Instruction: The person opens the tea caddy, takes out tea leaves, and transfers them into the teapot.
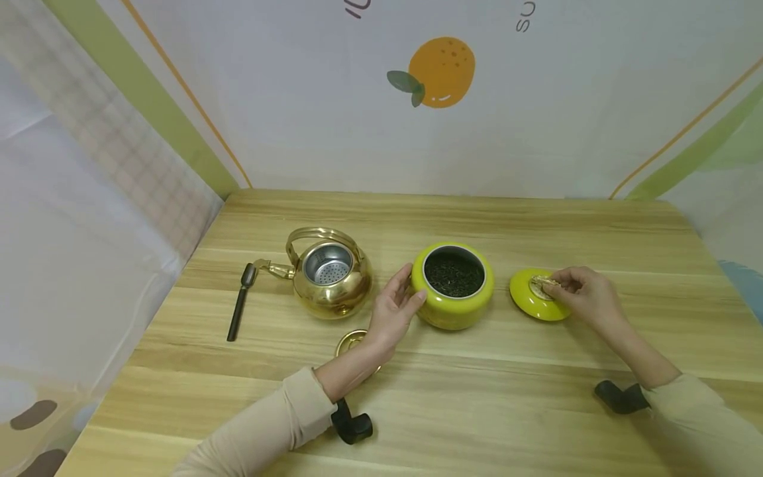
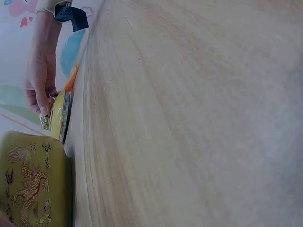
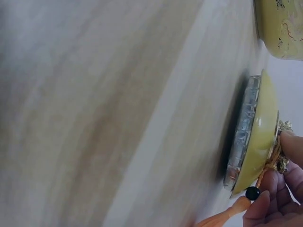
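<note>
A yellow jar [image 1: 453, 317] stands upright with its top uncovered and dark loose tea leaves [image 1: 456, 273] inside. My left hand [image 1: 390, 318] touches the jar's left side, thumb toward the front and fingers farther back. A dragon pattern decorates the jar's wall in the left wrist view. To the right of it, my right hand [image 1: 587, 295] pinches the ornate gold knob of the yellow lid [image 3: 262, 127] between thumb and fingers. That lid is close over the table, its clear ringed underside facing down. An orange tassel [image 3: 225, 216] with a dark bead hangs from the knob.
Left of the jar stands a gold teapot [image 1: 334, 298] with a raised handle and a metal strainer in its mouth. A dark scoop [image 1: 238, 311] lies by its spout. Partly under my left forearm is a small round gold lid [image 1: 348, 341]. A printed cloth [image 1: 334, 132] rises behind the table.
</note>
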Available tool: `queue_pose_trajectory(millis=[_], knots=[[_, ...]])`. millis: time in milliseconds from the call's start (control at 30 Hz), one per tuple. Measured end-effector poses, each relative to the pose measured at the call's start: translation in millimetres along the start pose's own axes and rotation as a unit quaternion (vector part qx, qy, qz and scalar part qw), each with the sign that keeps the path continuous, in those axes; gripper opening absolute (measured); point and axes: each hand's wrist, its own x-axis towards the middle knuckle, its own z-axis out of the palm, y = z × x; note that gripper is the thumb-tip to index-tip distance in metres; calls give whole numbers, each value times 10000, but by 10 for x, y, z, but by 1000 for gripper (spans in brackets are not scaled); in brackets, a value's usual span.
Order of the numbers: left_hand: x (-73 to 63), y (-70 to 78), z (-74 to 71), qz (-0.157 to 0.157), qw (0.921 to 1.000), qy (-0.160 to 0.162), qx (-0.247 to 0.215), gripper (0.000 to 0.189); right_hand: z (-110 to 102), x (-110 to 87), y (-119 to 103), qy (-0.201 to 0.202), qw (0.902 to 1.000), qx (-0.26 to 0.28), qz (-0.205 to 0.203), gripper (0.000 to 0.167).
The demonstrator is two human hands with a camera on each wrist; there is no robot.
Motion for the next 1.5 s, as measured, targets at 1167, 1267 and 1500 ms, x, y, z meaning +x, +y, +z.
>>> queue_pose_trajectory(millis=[1167,1267,1500], knots=[[11,-4,10,79,9999,-6,-133,58,-16,-14,13,-168,9998,46,79,15],[9,1,10,77,9999,-7,-120,58,-14,-14,21,-185,9998,77,76,16],[-1,-2,11,-2,9999,21,-163,58,-26,-22,24,-193,9998,80,-28,21]])
